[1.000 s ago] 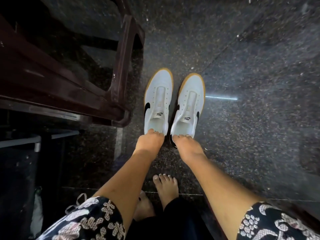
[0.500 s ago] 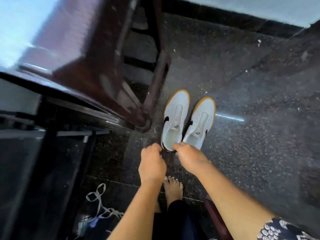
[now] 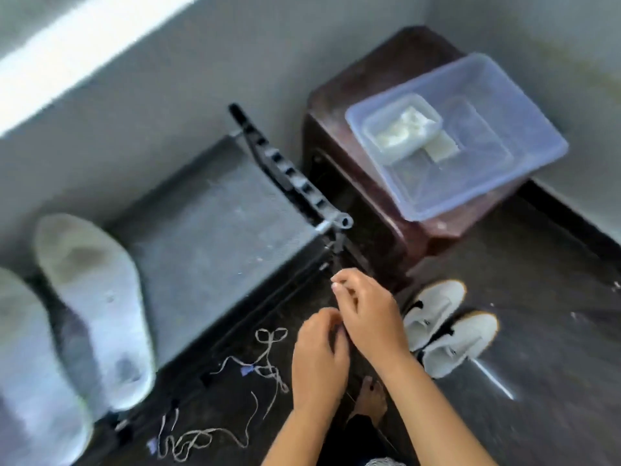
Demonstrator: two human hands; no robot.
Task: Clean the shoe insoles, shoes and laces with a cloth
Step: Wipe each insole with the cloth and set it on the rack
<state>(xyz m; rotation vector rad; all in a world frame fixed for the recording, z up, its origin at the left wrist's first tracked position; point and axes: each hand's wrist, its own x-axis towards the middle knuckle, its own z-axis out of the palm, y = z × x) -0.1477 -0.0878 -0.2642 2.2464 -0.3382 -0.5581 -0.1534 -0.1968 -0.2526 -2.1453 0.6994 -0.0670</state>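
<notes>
While left hand (image 3: pixel 319 361) and right hand (image 3: pixel 366 317) curl together, grip unclear, shoes (image 3: pixel 460 338) lie just rightward.

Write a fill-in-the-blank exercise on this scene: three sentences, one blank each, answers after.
1. The loose laces lie on the dark floor, to the ___ of the shoes.
2. The clear plastic tray sits ___ the stool.
3. ___ worn insoles lie on the grey surface.

Missing words: left; on; Two.
</notes>
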